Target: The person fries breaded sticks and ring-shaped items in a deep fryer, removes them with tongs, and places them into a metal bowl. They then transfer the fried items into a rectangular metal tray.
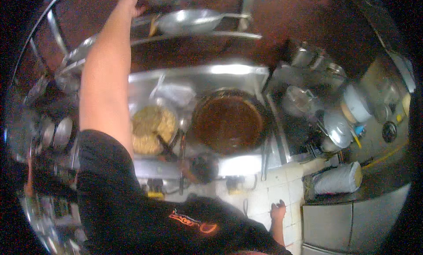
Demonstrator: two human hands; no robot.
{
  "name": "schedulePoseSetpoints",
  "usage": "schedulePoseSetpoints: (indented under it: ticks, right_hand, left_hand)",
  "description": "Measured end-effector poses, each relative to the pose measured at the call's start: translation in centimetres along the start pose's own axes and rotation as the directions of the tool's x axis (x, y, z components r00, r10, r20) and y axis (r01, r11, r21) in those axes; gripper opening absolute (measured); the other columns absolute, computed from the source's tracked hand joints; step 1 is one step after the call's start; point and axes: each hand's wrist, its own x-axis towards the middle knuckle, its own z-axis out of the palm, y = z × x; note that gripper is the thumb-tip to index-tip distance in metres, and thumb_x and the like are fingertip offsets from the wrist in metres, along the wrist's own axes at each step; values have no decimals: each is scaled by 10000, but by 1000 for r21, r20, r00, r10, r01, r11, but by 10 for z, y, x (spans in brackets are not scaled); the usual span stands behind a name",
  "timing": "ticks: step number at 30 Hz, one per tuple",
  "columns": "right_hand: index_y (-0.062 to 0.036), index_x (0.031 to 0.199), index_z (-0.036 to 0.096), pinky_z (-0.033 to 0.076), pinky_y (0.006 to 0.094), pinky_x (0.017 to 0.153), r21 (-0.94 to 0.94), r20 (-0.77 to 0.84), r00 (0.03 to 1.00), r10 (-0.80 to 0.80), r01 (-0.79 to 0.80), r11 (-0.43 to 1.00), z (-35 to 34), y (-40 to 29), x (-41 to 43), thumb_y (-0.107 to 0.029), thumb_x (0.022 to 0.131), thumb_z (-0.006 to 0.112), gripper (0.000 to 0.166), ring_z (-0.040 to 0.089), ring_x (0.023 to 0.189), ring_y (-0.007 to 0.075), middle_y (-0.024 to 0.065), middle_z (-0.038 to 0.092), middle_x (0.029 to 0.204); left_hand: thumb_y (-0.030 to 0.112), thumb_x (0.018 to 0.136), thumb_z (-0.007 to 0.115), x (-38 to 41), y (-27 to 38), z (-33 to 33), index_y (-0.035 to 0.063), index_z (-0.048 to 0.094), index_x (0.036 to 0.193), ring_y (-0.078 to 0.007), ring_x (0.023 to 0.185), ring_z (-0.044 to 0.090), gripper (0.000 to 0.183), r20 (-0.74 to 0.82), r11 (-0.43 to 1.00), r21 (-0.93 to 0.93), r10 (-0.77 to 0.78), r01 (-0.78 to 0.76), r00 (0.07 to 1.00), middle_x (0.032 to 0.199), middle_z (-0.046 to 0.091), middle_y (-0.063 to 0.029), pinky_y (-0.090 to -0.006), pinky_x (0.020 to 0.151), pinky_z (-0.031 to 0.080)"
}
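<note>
My left arm reaches up to a metal shelf. My left hand (137, 8) is partly cut off by the top edge, near a metal wok (190, 21) on the shelf; its grip is unclear. My right hand (278, 210) hangs low in front of white tiles, loosely bent, with nothing visible in it. Between them, on a steel cooking counter (198, 73), stand a pan of yellowish food (153, 129) and a large round pan with dark brown contents (229, 124). A long-handled utensil (182, 155) lies between the pans. The picture is blurred.
Right of the counter are a lidded metal pot (337, 131), a white container (357, 104) and a white wrapped roll-like object (337, 179) above pale cabinets (327, 225). Metal ladles or spoons (62, 132) hang at the left. A dark round object (205, 167) is at the counter's front edge.
</note>
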Motion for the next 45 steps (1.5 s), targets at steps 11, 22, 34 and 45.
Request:
schedulePoseSetpoints:
  ticks: [11, 22, 34, 45]
  right_hand:
    - [42, 1291, 576, 529, 278, 706, 371, 642, 586, -493, 326, 870, 44, -184, -2, -44, 912, 638, 393, 616, 763, 123, 74, 663, 891]
    - [49, 1362, 457, 513, 513, 954, 223, 706, 5, -709, 947, 230, 179, -368, -149, -303, 870, 672, 642, 598, 1111, 476, 313, 571, 1242]
    - [-12, 1400, 455, 504, 530, 902, 128, 681, 231, -695, 897, 423, 222, -367, -178, -154, 816, 617, 622, 646, 1017, 465, 318, 665, 1077]
    - [40, 1320, 558, 501, 402, 960, 462, 452, 480, -752, 595, 657, 160, -337, -156, -103, 817, 604, 525, 675, 1051, 351, 263, 686, 1117]
  left_hand:
    - [314, 839, 657, -201, 46, -332, 105, 657, 1034, -233, 934, 654, 286, -244, 985, 151, -44, 83, 969, 999, 688, -55, -419, 785, 566]
    - [185, 869, 568, -667, -93, -341, 96, 605, 883, -183, 787, 561, 97, -727, 893, 85, -249, 443, 641, 856, 583, -33, -363, 724, 473]
    - [65, 797, 599, -868, -211, -312, -29, 563, 865, -173, 598, 556, 121, -820, 798, -36, -368, 602, 439, 742, 570, -79, -328, 496, 437]
    - [87, 770, 613, -857, -233, -331, -73, 577, 841, -250, 652, 642, 179, -810, 764, -158, -463, 626, 360, 777, 608, -145, -367, 518, 525]
